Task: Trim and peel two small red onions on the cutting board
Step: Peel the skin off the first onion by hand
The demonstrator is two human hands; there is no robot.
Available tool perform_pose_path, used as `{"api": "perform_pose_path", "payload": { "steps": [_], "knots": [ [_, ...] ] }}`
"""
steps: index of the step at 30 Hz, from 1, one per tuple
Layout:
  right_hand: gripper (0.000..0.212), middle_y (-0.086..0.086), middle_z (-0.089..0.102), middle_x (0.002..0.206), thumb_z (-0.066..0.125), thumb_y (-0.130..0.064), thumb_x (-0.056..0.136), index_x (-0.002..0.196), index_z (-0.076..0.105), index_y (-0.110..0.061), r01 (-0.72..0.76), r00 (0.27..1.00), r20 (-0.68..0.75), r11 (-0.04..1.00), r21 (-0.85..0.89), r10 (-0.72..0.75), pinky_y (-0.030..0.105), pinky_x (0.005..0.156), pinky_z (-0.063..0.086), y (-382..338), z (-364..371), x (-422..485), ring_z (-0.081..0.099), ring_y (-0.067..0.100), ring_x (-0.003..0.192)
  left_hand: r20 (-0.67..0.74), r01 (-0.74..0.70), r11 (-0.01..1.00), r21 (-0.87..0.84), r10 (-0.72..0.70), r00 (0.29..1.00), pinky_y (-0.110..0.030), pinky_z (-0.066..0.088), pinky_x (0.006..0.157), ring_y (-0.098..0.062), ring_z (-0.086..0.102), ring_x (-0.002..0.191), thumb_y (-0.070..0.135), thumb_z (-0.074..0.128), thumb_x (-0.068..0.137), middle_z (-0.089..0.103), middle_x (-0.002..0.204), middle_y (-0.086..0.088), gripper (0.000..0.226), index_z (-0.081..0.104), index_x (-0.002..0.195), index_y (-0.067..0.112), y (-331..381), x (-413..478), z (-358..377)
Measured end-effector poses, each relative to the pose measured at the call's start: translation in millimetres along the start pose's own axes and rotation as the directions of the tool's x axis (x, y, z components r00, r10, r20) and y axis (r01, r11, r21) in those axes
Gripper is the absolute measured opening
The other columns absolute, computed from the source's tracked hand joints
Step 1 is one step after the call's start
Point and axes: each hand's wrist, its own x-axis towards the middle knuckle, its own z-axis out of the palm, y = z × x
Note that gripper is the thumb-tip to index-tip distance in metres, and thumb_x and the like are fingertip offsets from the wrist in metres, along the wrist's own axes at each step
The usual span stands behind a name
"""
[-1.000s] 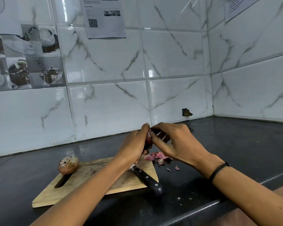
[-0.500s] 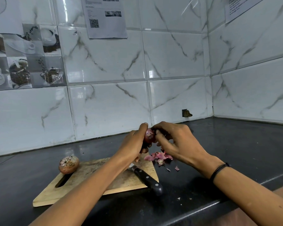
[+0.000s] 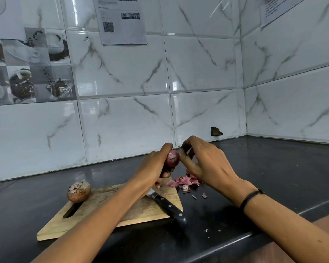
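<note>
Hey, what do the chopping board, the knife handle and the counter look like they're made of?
Pale rectangular cutting board: unfinished wood, visible grain and scuffed stains. Black knife handle: probably smooth plastic or stained wood, with three metal rivets. Dark countertop: polished stone, perhaps granite, judging by glossy reflections; can't confirm.

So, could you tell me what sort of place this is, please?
Probably a home kitchen: dark countertop, marble-look wall tiles, and a wooden cutting board with a black-handled knife.
</note>
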Motion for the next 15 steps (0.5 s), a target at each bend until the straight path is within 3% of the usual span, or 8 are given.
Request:
{"api": "perform_pose_path", "payload": {
  "steps": [6,12,15],
  "knots": [
    [0.007,-0.011,0.060,0.094,0.067,-0.028,0.088,0.093,0.063,-0.024,-0.146,0.978,0.141,0.988,-0.046,0.151,0.036,0.064,0.053,15.5,-0.2,-1.8,0.062,0.009,0.080,0.060,0.015,0.995,-0.102,-0.008,0.998,-0.024,0.040,0.044,-0.012,0.031,0.034,0.056,0.037,0.099,0.051,0.050,-0.003,0.060,0.059,0.073,0.007,-2.3,0.9,-0.9],
    [0.021,-0.013,0.072,0.097,0.057,-0.018,0.093,0.109,0.069,-0.026,-0.192,0.973,0.148,0.977,0.091,0.178,0.039,0.077,0.058,20.6,5.4,-0.1,0.066,0.007,0.083,0.050,0.021,0.988,-0.153,-0.014,0.999,-0.024,0.038,0.046,-0.010,0.031,0.033,0.051,0.037,0.100,0.053,0.053,-0.005,0.056,0.058,0.075,0.006,-1.3,-0.7,-3.1],
    [0.017,-0.012,0.072,0.096,0.055,-0.021,0.099,0.108,0.068,-0.024,-0.163,0.983,0.116,0.965,0.205,0.141,0.036,0.075,0.058,13.8,0.8,0.4,0.069,0.005,0.080,0.056,0.035,0.987,-0.154,-0.027,0.998,-0.024,0.038,0.046,-0.010,0.031,0.033,0.051,0.034,0.101,0.053,0.053,-0.004,0.056,0.058,0.076,0.006,-0.8,-0.9,-3.0]
  ]
}}
